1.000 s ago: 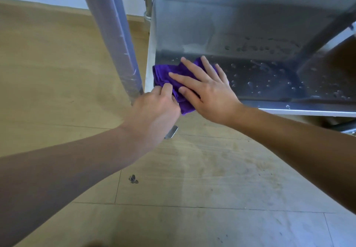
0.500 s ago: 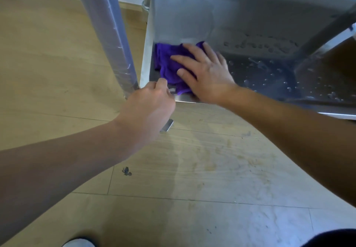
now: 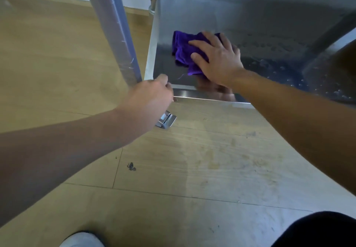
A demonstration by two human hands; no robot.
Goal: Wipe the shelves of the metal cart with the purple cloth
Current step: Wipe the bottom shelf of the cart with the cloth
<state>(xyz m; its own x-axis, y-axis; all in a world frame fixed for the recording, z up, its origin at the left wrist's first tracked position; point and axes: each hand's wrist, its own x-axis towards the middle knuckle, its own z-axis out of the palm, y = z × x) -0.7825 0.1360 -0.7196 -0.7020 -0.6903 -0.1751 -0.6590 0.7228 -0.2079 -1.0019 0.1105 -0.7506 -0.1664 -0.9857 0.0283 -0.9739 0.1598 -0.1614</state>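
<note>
right hand: flat, fingers straight and spread, pressing purple cloth onto shelf
purple cloth: bunched, on shelf's left part, back from its front lip
left hand: curled round metal cart at shelf's near-left corner, at foot of post; fingertips hidden
droplets: scattered over shelf's right part
metal tab: below shelf's near-left corner, just under left hand
floor: wood-look planks in front of shelf; pale shoe on it, well apart from shelf

The left hand is curled closed; the right hand lies flat, fingers spread.
</note>
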